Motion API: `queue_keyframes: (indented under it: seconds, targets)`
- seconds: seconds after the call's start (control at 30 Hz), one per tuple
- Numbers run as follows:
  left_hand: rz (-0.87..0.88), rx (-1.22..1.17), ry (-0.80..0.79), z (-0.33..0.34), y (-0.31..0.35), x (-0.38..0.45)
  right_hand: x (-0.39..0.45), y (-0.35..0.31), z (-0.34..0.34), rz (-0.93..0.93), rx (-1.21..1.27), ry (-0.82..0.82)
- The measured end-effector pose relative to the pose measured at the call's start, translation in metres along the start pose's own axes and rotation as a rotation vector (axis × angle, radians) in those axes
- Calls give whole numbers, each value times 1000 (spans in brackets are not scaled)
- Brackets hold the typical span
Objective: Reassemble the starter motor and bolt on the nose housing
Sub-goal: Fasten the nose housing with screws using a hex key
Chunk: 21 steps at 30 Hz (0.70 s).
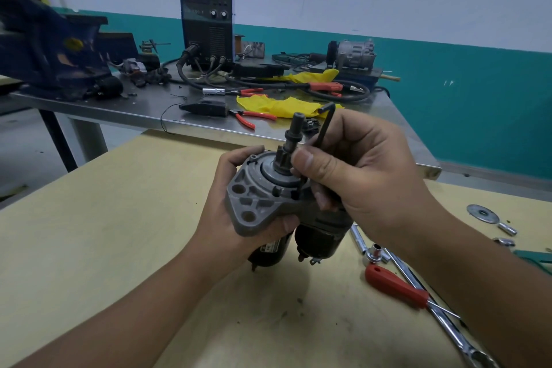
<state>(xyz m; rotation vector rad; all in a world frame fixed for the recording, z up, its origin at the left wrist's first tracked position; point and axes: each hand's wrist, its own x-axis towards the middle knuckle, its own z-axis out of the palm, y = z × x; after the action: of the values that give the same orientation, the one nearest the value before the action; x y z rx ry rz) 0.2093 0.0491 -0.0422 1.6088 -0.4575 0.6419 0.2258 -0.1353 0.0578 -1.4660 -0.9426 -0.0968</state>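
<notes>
Clenched round a black hex key [324, 134], the right hand [367, 176] is held against the top of the starter motor [286, 203]; the key's short bend is seen above the knuckles and its long leg runs down to the face of the nose housing [254, 200]. The left hand [236, 215] is wrapped round the housing from below, so the motor is carried in the air above the pale wooden surface [149, 248]. The housing is cast grey metal with ribs and round holes in its flange. A dark toothed pinion and shaft [291, 143] stand up from its centre. Two black cylindrical bodies hang beneath it, side by side. Just beside, on the right, a red-handled screwdriver [397, 287] and a chrome socket wrench [424, 293] are laid.
</notes>
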Motion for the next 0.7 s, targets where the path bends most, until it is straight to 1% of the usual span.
queue_keyframes:
  seconds: [0.1, 0.2, 0.27, 0.33, 0.4, 0.5, 0.57, 0.63, 0.7]
  targets:
    - [4, 4, -5, -1, -3, 0, -2, -2, 1, -54, -50, -11]
    - [-34, -16, 13, 1, -4, 2, -2, -3, 0, -137, -53, -27]
    - [-50, -40, 19, 3, -5, 3, -3, -2, -1, -200, -120, -45]
    - [-63, -47, 31, 3, -5, 4, -3, -1, -2, -214, -194, -31]
    - [-39, -1, 18, 2, -5, 3, -3, -2, -2, -240, -196, -16]
    - [-10, 23, 3, -3, -4, -1, -5, -6, 1, -327, -210, -36]
    - [14, 24, 35, -2, -2, -2, -6, -6, 4, -350, -283, -2]
    - [1, -7, 42, 2, -2, -1, -7, -8, 8, -356, -358, 17]
    - [-22, -15, 29, 2, -6, 0, -7, -6, 12, -393, -539, -2]
